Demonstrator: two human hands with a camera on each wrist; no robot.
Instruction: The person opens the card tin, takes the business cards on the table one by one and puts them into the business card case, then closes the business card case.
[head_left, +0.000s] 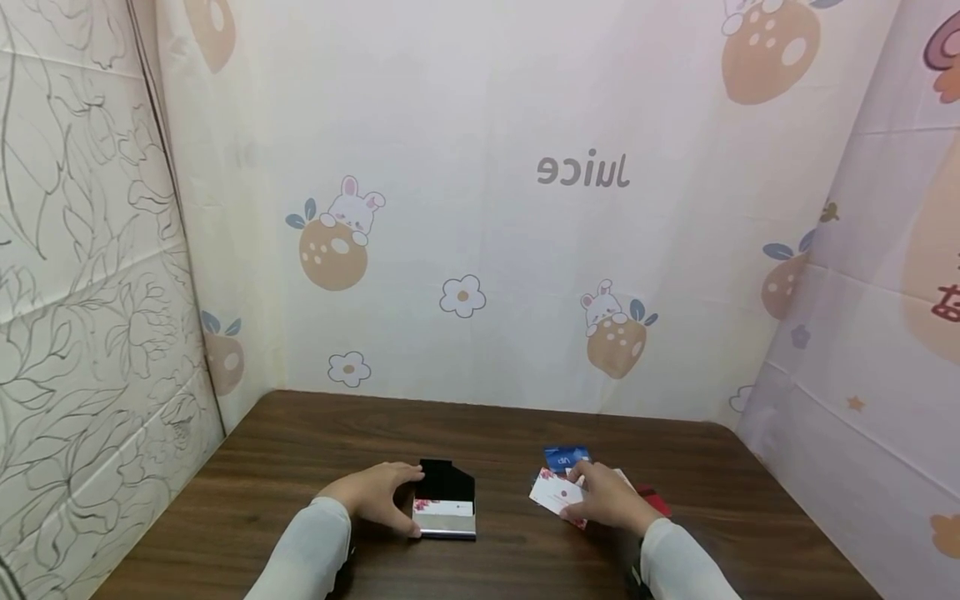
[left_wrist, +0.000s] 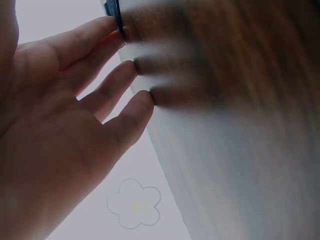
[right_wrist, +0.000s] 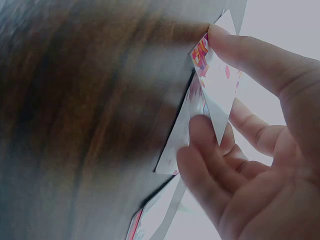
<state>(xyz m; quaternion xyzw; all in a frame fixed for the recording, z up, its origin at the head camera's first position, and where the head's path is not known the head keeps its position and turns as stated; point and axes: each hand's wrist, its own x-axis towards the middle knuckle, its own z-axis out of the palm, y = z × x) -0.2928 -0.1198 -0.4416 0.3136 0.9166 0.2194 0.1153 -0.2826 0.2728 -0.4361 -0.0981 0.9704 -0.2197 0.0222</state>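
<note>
A slim metal business card case [head_left: 450, 525] lies on the table with its black-lined lid [head_left: 448, 483] folded back. Inside it shows a white card [head_left: 444, 507] with a pink floral corner. My left hand [head_left: 378, 493] is at the case's left side, thumb by the near corner and index finger by the lid. Its other fingertips rest on the table in the left wrist view. My right hand [head_left: 611, 500] pinches a white business card [right_wrist: 220, 82] with a floral corner, tilted on edge. A similar card [right_wrist: 182, 132] lies under it, beside the curled fingers.
Beyond my right hand lies a blue card [head_left: 567, 457]; a red card [head_left: 656, 500] shows to the right of it. The brown wooden table [head_left: 337, 425] meets a patterned cloth [head_left: 480, 250] at its far edge, with more cloth on both sides.
</note>
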